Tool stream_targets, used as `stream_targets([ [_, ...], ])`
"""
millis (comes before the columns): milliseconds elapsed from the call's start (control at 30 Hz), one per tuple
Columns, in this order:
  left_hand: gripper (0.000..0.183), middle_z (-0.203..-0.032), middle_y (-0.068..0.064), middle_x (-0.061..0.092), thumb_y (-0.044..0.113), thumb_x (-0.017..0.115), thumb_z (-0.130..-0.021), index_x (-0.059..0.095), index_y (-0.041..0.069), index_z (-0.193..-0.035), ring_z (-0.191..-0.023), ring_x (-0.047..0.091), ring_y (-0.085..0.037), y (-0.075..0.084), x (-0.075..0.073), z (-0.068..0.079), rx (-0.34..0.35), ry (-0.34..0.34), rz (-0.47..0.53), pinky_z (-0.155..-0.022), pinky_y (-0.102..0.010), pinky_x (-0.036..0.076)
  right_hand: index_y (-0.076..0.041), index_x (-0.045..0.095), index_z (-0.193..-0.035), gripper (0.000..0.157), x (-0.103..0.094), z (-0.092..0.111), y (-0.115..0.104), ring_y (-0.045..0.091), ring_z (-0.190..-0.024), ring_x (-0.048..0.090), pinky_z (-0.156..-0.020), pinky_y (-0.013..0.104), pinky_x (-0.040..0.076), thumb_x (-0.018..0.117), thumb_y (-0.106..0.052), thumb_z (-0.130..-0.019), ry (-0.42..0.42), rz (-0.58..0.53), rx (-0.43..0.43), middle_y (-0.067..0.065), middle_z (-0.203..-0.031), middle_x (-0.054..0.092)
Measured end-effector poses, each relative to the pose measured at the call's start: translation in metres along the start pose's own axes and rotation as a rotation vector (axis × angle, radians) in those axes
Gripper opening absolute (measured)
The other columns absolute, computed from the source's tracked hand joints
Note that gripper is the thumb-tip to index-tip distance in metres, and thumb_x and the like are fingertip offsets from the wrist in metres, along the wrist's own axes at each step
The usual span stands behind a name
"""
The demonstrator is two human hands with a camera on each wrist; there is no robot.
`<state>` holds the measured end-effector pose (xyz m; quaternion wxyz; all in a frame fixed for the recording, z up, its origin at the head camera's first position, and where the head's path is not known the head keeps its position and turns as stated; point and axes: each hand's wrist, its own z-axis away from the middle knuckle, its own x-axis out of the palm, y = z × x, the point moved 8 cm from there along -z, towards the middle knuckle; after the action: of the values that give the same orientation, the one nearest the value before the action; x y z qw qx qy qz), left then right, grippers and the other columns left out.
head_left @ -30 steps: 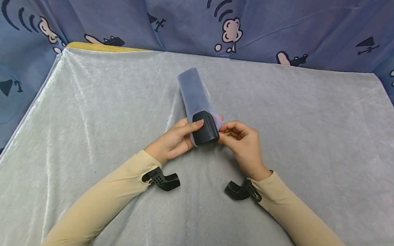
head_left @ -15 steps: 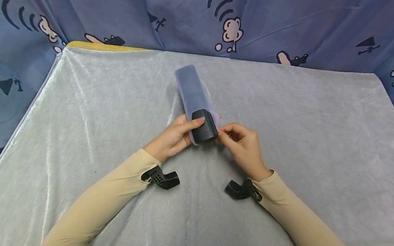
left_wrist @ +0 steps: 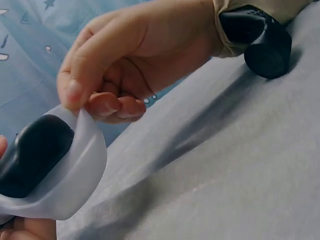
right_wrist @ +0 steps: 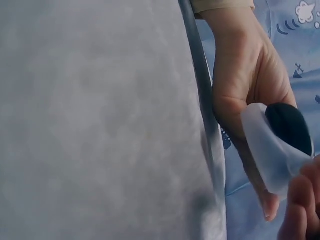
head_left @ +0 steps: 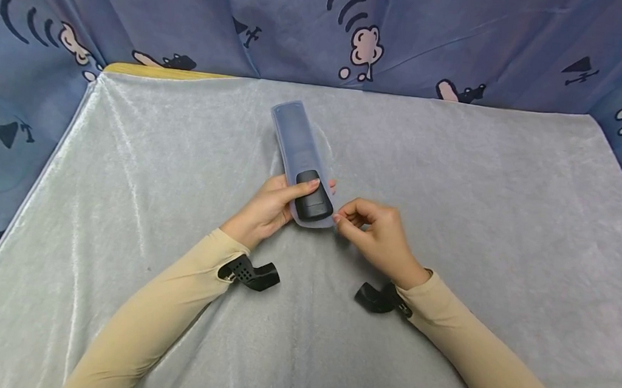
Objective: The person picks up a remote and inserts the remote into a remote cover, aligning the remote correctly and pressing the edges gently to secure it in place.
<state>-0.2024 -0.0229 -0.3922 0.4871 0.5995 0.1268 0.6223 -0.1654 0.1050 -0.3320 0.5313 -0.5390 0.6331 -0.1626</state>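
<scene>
A long translucent silicone sleeve point(head_left: 294, 132) surrounds a black remote control point(head_left: 312, 203), whose near end shows bare through an opening. My left hand point(head_left: 266, 209) grips both, thumb lying on the black surface and fingers underneath. At the sleeve's near right corner, my right hand point(head_left: 379, 236) pinches the edge between thumb and index finger. The left wrist view shows that pinch pulling the sleeve rim point(left_wrist: 90, 165) into a fold beside the remote. In the right wrist view, the rim stands away from the black end; the remote's far part is covered.
A grey velvety cloth point(head_left: 483, 232) covers the table. Behind it hangs a blue patterned curtain point(head_left: 302, 29), with a yellow strip point(head_left: 172, 74) at the back left edge. Black camera mounts point(head_left: 260, 277) sit at both wrists.
My left hand has shifted slightly left with the sleeve and remote, which now stand a little straighter. The right fingertips have moved down along the sleeve's edge to its near corner.
</scene>
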Motion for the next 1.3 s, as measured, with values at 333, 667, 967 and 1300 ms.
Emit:
stream_targets([
  [333,0.04,-0.132,-0.026,0.049,-0.002,0.049,-0.096,0.04,-0.006,-0.135,-0.115,0.057,-0.025,-0.002,-0.002,-0.001,-0.019,-0.035,-0.166,-0.092,-0.034,0.049,0.001,0.064,-0.079,0.007,0.0,-0.003,0.009,0.017,-0.056,0.057,-0.051,0.023,0.048,0.067,0.002,-0.085,-0.023,-0.106,0.092,0.008,-0.068,0.063],
  [667,0.04,-0.124,-0.023,0.058,-0.004,0.053,-0.092,0.044,-0.007,-0.131,-0.107,0.061,-0.024,-0.008,0.009,0.003,-0.047,-0.129,-0.286,-0.089,-0.037,0.05,0.013,0.058,-0.106,0.026,-0.01,-0.021,0.045,0.019,-0.077,0.064,-0.069,0.028,0.054,0.061,-0.009,-0.092,-0.015,-0.333,0.406,0.016,-0.089,0.066],
  [967,0.044,-0.128,-0.026,0.053,-0.006,0.053,-0.091,0.042,-0.007,-0.134,-0.116,0.056,-0.026,-0.016,0.017,0.007,-0.061,-0.212,-0.303,-0.09,-0.033,0.049,0.009,0.051,-0.123,0.039,0.014,-0.044,0.051,0.014,-0.088,0.06,-0.082,0.028,0.05,0.057,-0.016,-0.094,-0.151,-0.539,0.561,0.01,-0.106,0.061],
  [1300,0.056,-0.126,-0.028,0.053,-0.008,0.056,-0.085,0.033,-0.01,-0.136,-0.101,0.06,-0.02,-0.016,0.016,0.01,-0.13,-0.25,-0.405,-0.092,-0.033,0.048,0.002,0.062,-0.1,0.015,0.0,-0.045,0.052,0.01,-0.074,0.062,-0.072,0.025,0.052,0.062,-0.009,-0.089,0.06,-0.641,0.519,-0.001,-0.083,0.066],
])
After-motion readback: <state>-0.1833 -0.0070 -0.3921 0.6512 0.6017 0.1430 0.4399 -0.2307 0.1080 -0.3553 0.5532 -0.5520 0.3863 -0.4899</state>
